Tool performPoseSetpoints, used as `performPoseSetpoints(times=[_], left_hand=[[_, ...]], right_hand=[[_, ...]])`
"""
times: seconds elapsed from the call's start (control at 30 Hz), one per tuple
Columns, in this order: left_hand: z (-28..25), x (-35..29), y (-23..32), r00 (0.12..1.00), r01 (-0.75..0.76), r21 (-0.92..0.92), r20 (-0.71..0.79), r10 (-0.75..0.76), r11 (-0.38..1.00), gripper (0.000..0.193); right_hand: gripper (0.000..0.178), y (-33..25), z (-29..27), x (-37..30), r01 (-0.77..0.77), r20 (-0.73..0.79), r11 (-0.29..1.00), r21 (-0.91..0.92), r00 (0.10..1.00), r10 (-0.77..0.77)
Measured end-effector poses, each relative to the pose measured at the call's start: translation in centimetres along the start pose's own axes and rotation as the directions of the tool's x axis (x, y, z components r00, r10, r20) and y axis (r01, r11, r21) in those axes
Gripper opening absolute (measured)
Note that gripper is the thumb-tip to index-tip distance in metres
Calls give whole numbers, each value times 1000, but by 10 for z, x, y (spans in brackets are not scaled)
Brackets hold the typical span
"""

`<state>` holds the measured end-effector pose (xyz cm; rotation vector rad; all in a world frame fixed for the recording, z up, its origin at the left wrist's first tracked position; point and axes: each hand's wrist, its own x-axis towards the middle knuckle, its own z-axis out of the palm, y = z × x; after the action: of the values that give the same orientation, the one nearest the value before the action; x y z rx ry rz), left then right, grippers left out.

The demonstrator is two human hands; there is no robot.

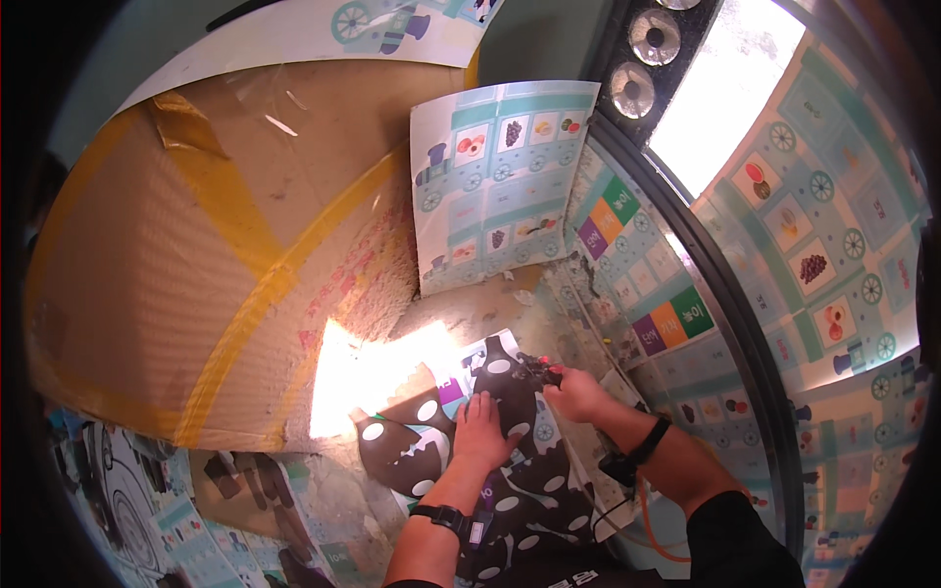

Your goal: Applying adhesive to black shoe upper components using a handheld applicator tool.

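Note:
My left hand (pixel 478 431) lies flat with its fingers stretched out, pressing on a flat black cut-out (pixel 510 392) with white ovals. At the right edge of that piece, my right hand (pixel 576 395) is closed around a small dark tool (pixel 537 369) with red parts; its exact kind is too small to make out. More black shapes with white ovals, such as the toothed-edged piece (pixel 392 453), lie left of my hand and nearer to me. Printed paper in white, teal and purple shows beneath and between them.
A big cardboard box (pixel 294 167) with yellow tape fills the left side. Beyond my hands, a printed sheet (pixel 505 181) with train and fruit pictures stands upright. A dark metal frame (pixel 706 265) curves along the right, and an orange hose (pixel 645 514) hangs beneath my right forearm.

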<state>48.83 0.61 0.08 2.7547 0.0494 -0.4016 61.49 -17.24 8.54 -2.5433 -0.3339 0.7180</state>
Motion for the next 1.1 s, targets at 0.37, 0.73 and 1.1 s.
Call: performPoseSetpoints(times=[0.37, 0.73, 1.1], left_hand=[[0, 0, 0, 1000, -5, -7, -1, 5, 1000, 97], [-1, -2, -2, 1000, 3, 13, 31, -3, 1000, 97], [4, -3, -5, 1000, -3, 19, 16, 2, 1000, 98]], right_hand=[[37, 30, 9, 8, 20, -26, 998, 61, 999, -18], [35, 16, -2, 4, 33, -48, 999, -5, 998, -33], [36, -14, 9, -6, 88, 11, 994, 65, 996, -89]])
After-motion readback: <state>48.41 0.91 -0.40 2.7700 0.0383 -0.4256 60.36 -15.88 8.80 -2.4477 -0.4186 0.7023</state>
